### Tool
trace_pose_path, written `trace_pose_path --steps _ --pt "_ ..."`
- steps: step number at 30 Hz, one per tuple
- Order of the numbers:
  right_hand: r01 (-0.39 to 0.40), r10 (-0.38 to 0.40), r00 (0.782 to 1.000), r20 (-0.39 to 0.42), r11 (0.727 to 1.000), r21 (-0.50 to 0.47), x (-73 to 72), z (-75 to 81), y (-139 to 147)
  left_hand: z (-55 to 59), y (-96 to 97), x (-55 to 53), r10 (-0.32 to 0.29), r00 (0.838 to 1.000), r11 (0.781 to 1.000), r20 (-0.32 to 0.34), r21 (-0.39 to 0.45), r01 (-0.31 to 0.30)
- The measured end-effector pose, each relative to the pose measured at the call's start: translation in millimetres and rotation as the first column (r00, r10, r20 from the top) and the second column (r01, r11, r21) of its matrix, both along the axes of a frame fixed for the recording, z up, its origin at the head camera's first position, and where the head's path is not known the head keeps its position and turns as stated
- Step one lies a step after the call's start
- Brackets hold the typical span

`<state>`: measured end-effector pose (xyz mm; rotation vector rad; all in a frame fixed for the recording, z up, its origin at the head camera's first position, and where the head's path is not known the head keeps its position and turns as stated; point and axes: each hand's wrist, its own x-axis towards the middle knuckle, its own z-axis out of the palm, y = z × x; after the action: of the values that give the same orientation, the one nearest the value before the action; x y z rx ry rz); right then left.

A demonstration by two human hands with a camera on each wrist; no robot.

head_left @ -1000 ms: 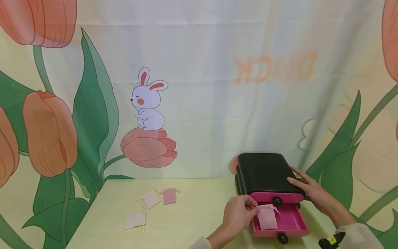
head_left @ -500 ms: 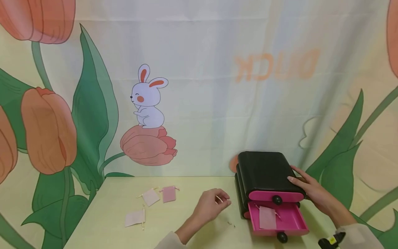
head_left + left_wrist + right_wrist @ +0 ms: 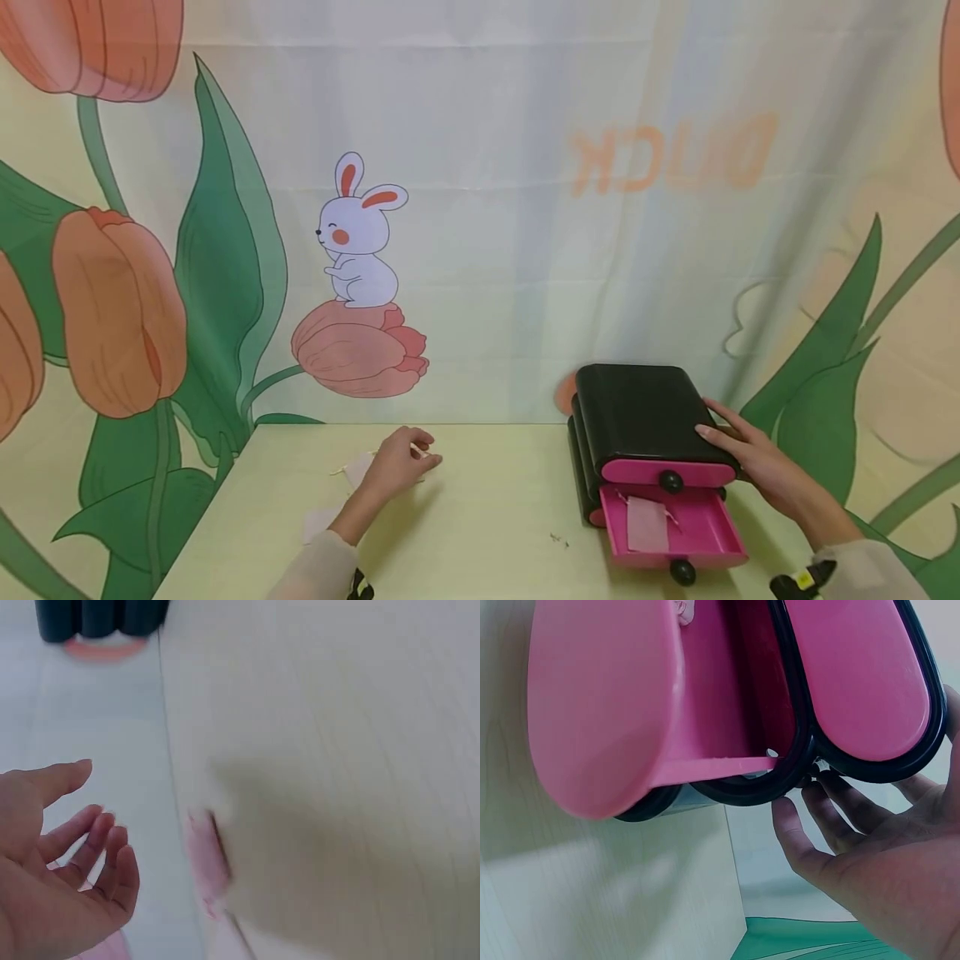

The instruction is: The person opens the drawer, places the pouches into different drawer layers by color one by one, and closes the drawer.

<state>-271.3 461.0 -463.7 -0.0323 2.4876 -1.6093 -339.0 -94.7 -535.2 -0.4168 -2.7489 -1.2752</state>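
My left hand (image 3: 393, 467) hovers over the small drawstring pouches on the table, fingers loosely bent and nothing held. A pale pouch (image 3: 358, 471) lies partly behind that hand, and another pale pouch (image 3: 317, 525) is half covered by the forearm. The darker pink pouch (image 3: 208, 855) shows in the left wrist view but is hidden in the head view. My right hand (image 3: 761, 458) rests against the right side of a black cabinet (image 3: 645, 408), its thumb on the top. The cabinet's pink drawer (image 3: 705, 533) is pulled out, with a pink pouch (image 3: 647, 525) lying in it.
Above the pulled-out drawer, an upper pink drawer (image 3: 630, 473) is closed, with a black knob (image 3: 671, 481). Tiny dark marks or bits (image 3: 559, 540) show on the table left of the cabinet. A printed curtain (image 3: 487, 250) hangs behind the table.
My left hand has let go of the pouch, leaving it in the drawer, and has moved left across the table to the other pouches. My right hand stays on the cabinet.
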Motion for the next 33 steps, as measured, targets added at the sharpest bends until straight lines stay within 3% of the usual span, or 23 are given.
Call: trace_pose_path --steps 3,7,15,21,33 --pt "0.0 0.0 1.0 0.009 1.0 0.001 0.1 -0.2 0 -5.1 -12.8 -8.2 0.051 0.998 0.998 0.022 0.031 -0.052" --pt "0.002 -0.002 1.0 0.018 1.0 0.0 -0.9 -2.8 0 -13.6 -22.5 -16.5 0.12 0.992 0.993 0.026 0.011 -0.12" --pt "0.0 0.0 1.0 0.016 1.0 -0.005 -1.9 -4.2 -1 -32.8 -34.9 -26.0 0.21 0.978 0.963 -0.012 -0.173 -0.208" --pt "-0.002 0.002 1.0 0.013 1.0 -0.002 -1.3 -2.9 -1 -48.4 -36.4 -29.3 0.27 0.963 0.957 0.02 -0.12 -0.266" --pt "-0.002 0.002 1.0 -0.013 1.0 0.0 0.7 -0.6 1 -55.9 -33.4 -29.2 0.262 0.965 0.958 0.009 -0.126 -0.258"
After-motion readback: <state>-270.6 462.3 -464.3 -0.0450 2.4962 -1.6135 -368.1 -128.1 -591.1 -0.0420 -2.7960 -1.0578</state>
